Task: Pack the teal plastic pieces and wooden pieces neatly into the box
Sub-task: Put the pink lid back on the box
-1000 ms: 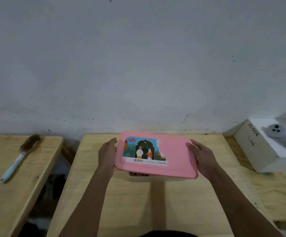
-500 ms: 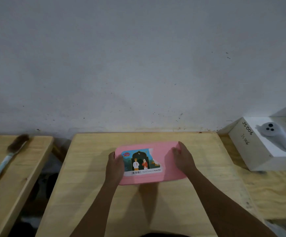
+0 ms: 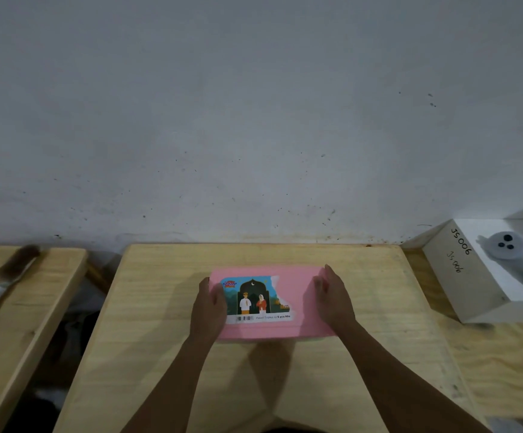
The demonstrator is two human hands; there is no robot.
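A brush with a pale handle is seen lying on the side table at far left. On the middle table, the pink box is set flat with its lid on and a torn picture label facing up. The left hand is pressed against the box's left end, fingers loosely spread over the edge. The right hand is laid on the right end, fingers close together and curved down onto the lid. A white carton is placed at far right
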